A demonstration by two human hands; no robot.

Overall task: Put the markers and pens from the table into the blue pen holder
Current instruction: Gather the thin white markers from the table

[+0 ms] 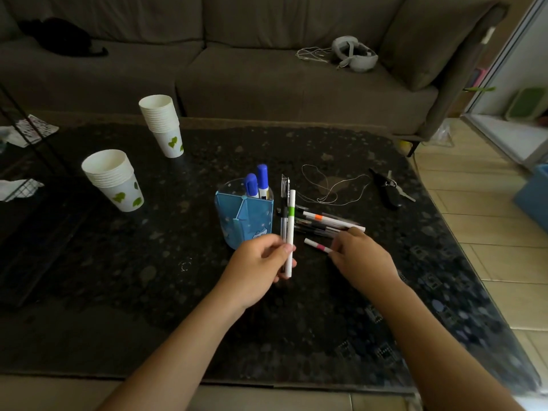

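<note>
The blue pen holder (243, 216) stands mid-table with two blue-capped markers (257, 183) upright in it. Just right of it my left hand (257, 266) is shut on a white marker with a green band (291, 229) and a clear pen (284, 203), both held upright. My right hand (360, 256) pinches the end of a white marker with a pink band (318, 246) that lies low over the table. Behind it lies a pile of pens and markers (324, 222), one with an orange band.
Two stacks of paper cups (114, 179) (162, 124) stand at the left. A thin cord (332, 188) and keys with a black fob (388, 188) lie right of the pile. The dark table (178, 307) ends at a sofa behind; tiled floor lies to the right.
</note>
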